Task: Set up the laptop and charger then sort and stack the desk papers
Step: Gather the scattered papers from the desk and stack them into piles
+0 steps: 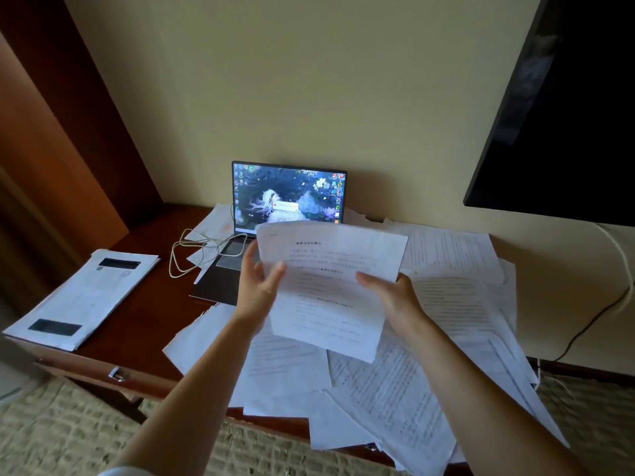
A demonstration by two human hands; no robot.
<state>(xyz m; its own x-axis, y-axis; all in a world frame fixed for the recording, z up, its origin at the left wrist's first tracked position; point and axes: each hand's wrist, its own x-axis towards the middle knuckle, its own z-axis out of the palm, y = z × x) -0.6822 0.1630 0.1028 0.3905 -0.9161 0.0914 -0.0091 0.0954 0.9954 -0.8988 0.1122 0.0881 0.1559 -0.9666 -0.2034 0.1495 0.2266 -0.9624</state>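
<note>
Left hand [256, 281] and right hand [391, 293] each grip 1 printed sheet [330, 286] by its side edges, raised above loose papers [395, 389] on the counter [151, 314], before the open laptop [288, 194].

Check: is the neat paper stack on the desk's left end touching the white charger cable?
Apart. The head view shows bare dark desk between the stack and the nearest loop of the cable.

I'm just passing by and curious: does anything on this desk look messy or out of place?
Yes. Loose papers sprawl across the desk's right side, some overhanging its front edge. Only the stack at left looks tidy.
</note>
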